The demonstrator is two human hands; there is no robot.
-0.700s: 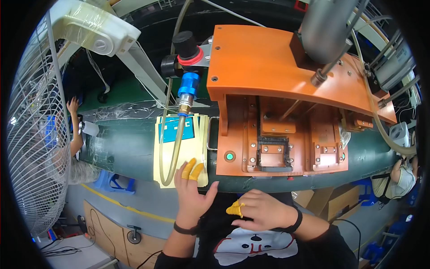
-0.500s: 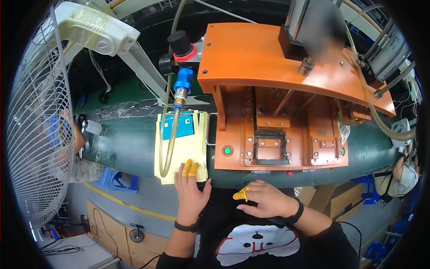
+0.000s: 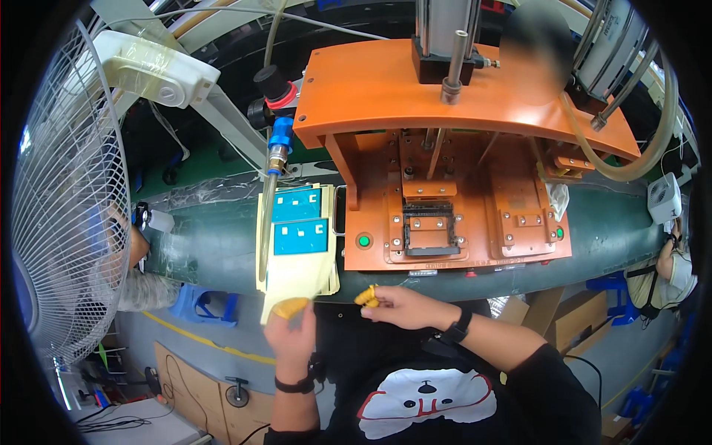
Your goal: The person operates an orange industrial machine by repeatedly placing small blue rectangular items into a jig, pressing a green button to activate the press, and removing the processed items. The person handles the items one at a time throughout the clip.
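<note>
The dark green desk [image 3: 204,245] runs across beyond both hands, reaching far out to either side. On it, ahead of the right hand and apart from it, stands an orange press [image 3: 445,89], its open front toward the hands. Well to the left of the left hand is a white wire-caged fan [image 3: 67,215]. Just beyond the left hand, a stack of pale yellow sheets [image 3: 331,280] lies beside the press. One pale yellow sheet [image 3: 298,272] slants off it toward the left hand [image 3: 291,340], whose blurred thumb and fingers are closed on its near edge. The right hand [image 3: 408,308] hovers to the right, apart from the left, its fingers curled around nothing that shows; whether its fingertips meet I cannot tell. Farther beyond the left hand, two teal pieces, a far one [image 3: 295,203] and a near one [image 3: 300,237], lie flat on the stack. Beyond the right hand, a black frame [image 3: 430,251] sits inside the press. Yellow finger covers [image 3: 366,297] sit on fingers of both hands.
</note>
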